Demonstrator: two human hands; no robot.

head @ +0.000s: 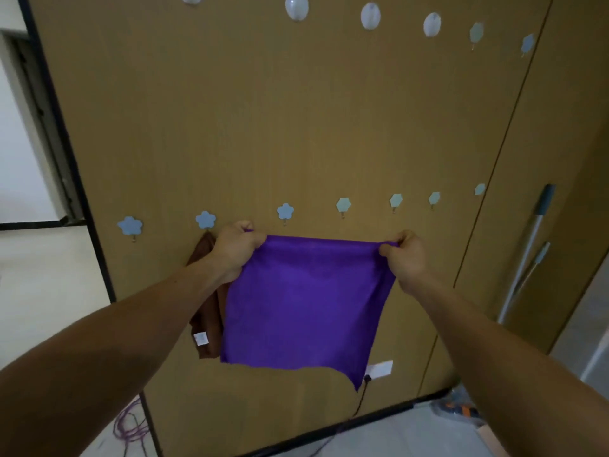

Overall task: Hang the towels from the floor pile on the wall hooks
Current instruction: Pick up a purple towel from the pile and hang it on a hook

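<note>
I hold a purple towel (306, 301) spread flat in front of the wooden wall. My left hand (235, 249) grips its top left corner and my right hand (407, 255) pinches its top right corner. The towel's top edge sits just below a row of blue flower-shaped hooks; the nearest free hook (285, 212) is above and between my hands. A brown towel (207, 311) hangs from the hook (205, 220) at the left, partly hidden behind my left hand and the purple towel. The floor pile is out of view.
A second row of round white hooks (370, 15) runs high on the wall. A mop handle (527, 252) leans at the right. A white label (379, 369) and black cable (361, 397) sit low on the wall; purple wires (130, 423) lie on the floor.
</note>
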